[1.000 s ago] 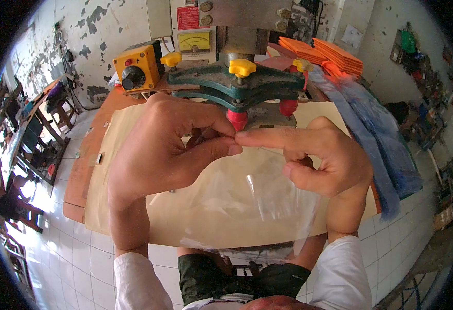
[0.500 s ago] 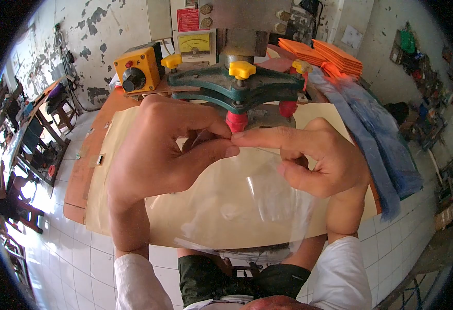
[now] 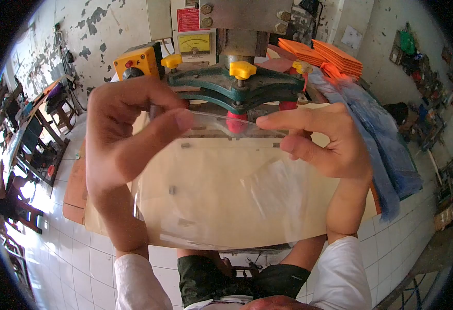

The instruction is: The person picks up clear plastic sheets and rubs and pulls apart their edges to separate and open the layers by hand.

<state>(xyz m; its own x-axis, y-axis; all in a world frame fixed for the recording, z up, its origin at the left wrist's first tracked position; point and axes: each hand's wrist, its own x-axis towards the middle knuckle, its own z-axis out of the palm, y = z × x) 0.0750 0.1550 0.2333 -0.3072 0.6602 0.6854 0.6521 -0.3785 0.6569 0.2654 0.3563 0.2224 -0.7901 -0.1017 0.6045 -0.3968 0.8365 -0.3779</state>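
Note:
A clear plastic sheet (image 3: 213,181) hangs between my two hands above a tan sheet (image 3: 112,214) on the table. Its upper edge is pinched between the thumb and forefinger of my left hand (image 3: 120,137). At the sheet's upper right corner, the thumb of my right hand (image 3: 335,142) grips the film, though the exact contact is partly hidden. My right forefinger stretches along the upper edge. Just beyond the sheet stands a machine's dark green clamp head (image 3: 237,88) with yellow knobs and red feet, one red foot (image 3: 237,122) seen through the film.
A yellow control box (image 3: 138,61) stands behind my left hand. At the back right lie stacked orange pieces (image 3: 335,56), with blue plastic film (image 3: 376,134) draped over the table's right side. A gauge (image 3: 194,44) is mounted behind the machine. Benches (image 3: 35,124) stand far left.
My hands have moved apart from their meeting point, the left one leftward. The plastic sheet's upper edge is now spread between them.

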